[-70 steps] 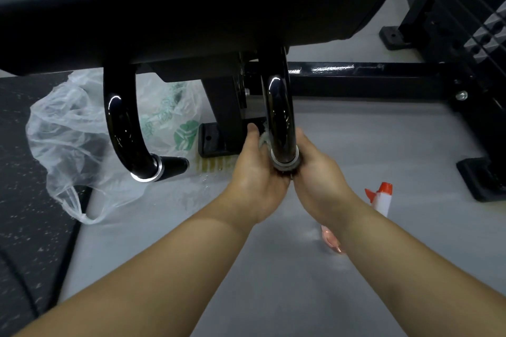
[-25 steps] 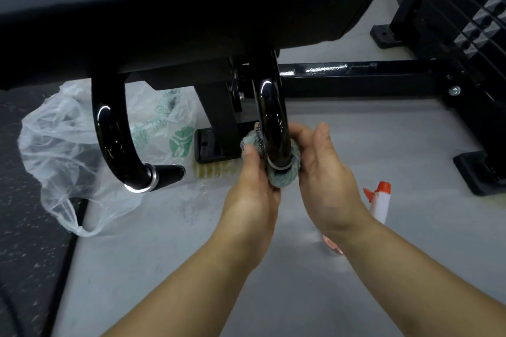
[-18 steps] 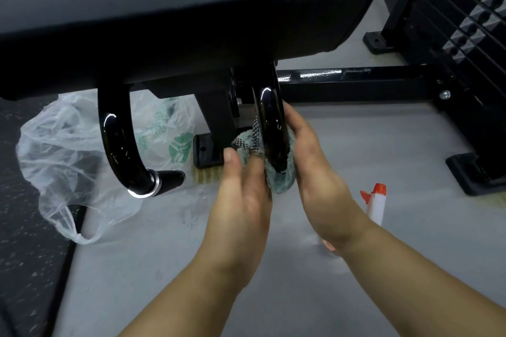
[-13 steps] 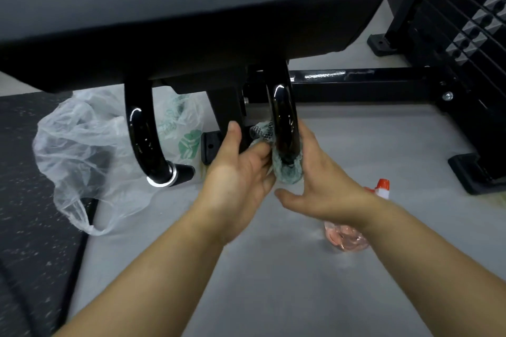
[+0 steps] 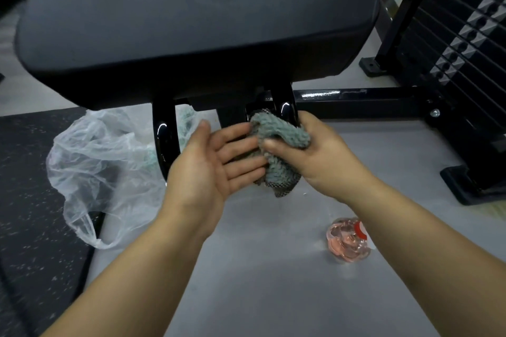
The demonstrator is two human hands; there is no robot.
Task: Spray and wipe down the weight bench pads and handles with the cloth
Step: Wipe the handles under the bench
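Looking down through the head view, you see one wide black bench pad [image 5: 191, 22] filling the upper half, with a few wet marks near its far edge. Two glossy black curved handles hang from under the pad's near edge: a left handle [image 5: 164, 139] and a right handle [image 5: 284, 109].

One fluffy grey-green cloth [image 5: 279, 145] sits just below the pad's near edge, bunched against the right handle and hiding its lower end. You cannot tell whether the cloth goes all the way round the tube.

Both of your hands meet at the cloth. Your right hand [image 5: 317, 150] grips it, thumb curled across the front and fingers hidden behind. Your left hand [image 5: 210, 169] is flat and relaxed, palm turned up, four straight fingers touching the cloth's left side. It holds nothing, and it partly covers the left handle's lower end.

One spray bottle [image 5: 349, 241] with pink liquid and a red-and-white top lies on the grey floor [image 5: 273, 282]. It is well below the pad's right corner and partly hidden by your right forearm. One crumpled clear plastic bag [image 5: 104, 161] lies below the pad's left corner, behind the left handle. One black frame bar [image 5: 356, 98] runs rightward from under the pad. One weight stack [image 5: 465, 35] stands to the pad's right. One dark speckled mat [image 5: 27, 172] lies below the pad's left side.
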